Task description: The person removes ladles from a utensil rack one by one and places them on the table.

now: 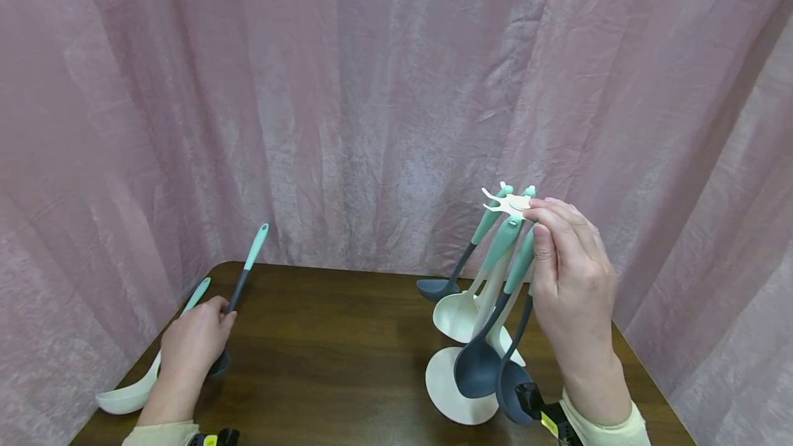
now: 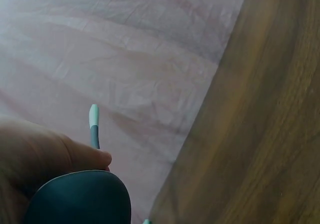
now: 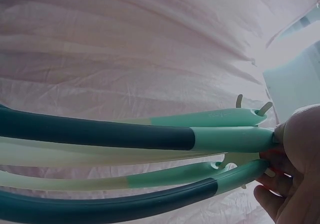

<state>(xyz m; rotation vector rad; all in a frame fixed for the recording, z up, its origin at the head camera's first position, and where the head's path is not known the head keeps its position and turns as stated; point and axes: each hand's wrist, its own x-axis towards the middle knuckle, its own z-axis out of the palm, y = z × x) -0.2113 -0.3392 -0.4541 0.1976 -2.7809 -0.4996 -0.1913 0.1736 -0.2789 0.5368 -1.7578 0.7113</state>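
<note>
My left hand [image 1: 195, 339] grips a dark ladle [image 1: 240, 284] with a mint handle, which rises tilted to the right above the fist. In the left wrist view the ladle's dark bowl [image 2: 80, 199] fills the bottom, with the thumb just behind it. A white ladle [image 1: 127, 396] with a mint handle lies just left of that hand. At the right, my right hand [image 1: 573, 274] pinches the white hooked top of a utensil stand [image 1: 446, 377]. Dark ladles [image 1: 477, 367] and white utensils [image 1: 457, 315] hang around it by mint handles [image 3: 230, 138].
The brown wooden table [image 1: 334, 343] stretches between the two hands. Pink curtains [image 1: 384, 109] hang behind it and along both sides. The white ladle lies close to the table's left edge.
</note>
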